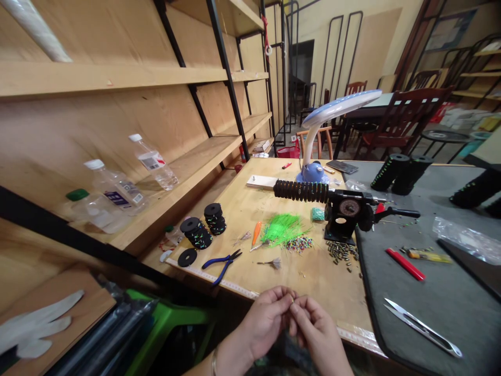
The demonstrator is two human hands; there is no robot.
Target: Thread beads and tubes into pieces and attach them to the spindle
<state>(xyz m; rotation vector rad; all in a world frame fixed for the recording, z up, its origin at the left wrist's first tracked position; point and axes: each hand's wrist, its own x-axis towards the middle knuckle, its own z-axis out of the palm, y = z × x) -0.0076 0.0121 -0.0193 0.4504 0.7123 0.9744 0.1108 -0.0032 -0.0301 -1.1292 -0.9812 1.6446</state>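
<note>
Close to the table's front edge, my left hand [266, 319] and my right hand [316, 325] meet with thumbs and forefingers pinched together. Something tiny sits between the fingertips, too small to make out. Ahead of them on the wooden table [235, 209] lie a small tuft of pale bristles [272, 263], a heap of green strands [284, 227], many coloured beads [298, 244] and an orange pointed tool [256, 233]. Blue-handled pliers [222, 265] rest to the left, by a black foam disc [187, 257]. Small dark metal pieces [342, 254] are scattered to the right.
A black hand-cranked winder [344, 211] with a ridged roll stands at centre right, before a blue-white lamp [313, 169]. Thread snips [425, 328] and a red cutter [405, 264] lie on the grey mat [391, 313]. Stacked black spools [196, 233] are at left. Bottles [156, 162] stand on the shelf.
</note>
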